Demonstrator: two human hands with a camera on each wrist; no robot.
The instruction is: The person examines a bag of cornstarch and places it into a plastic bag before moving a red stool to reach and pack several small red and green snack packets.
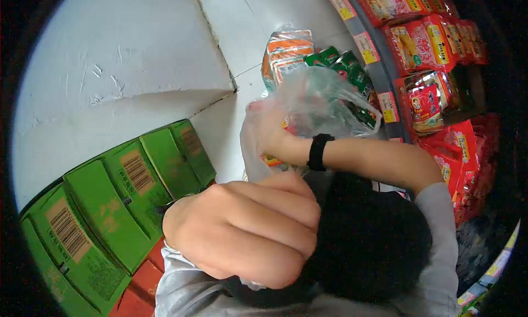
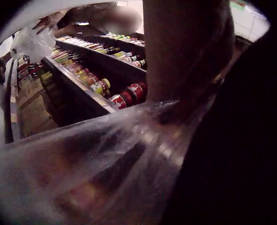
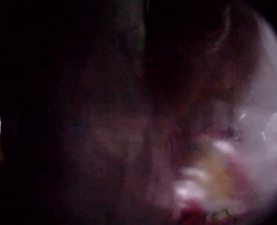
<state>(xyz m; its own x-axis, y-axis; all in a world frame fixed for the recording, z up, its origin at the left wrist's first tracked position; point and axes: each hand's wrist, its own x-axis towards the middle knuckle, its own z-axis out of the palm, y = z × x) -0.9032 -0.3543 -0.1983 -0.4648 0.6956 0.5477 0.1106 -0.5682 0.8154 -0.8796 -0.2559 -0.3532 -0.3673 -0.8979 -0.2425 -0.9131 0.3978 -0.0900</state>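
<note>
A clear plastic bag [image 1: 324,99] with red and green packets inside hangs between my hands in the head view. My right hand [image 1: 263,127], with a black band [image 1: 319,152] on its wrist, grips the bag's upper edge through the film. My left hand [image 1: 247,231] is a fist close to the camera, and white plastic [image 1: 254,284] pokes out beneath it. In the left wrist view the bag's film [image 2: 105,173] stretches tight across the lower frame. The right wrist view is dark and blurred, showing only plastic and a red and yellow packet [image 3: 209,183].
Green cartons [image 1: 110,207] with barcodes stand stacked at the left, above red ones [image 1: 137,289]. A white pillar [image 1: 121,58] rises behind them. Shelves of red snack packets [image 1: 429,47] with yellow price tags [image 1: 367,47] run along the right. Orange packets [image 1: 286,53] lie beyond the bag. Bottles [image 2: 129,93] line dark shelves.
</note>
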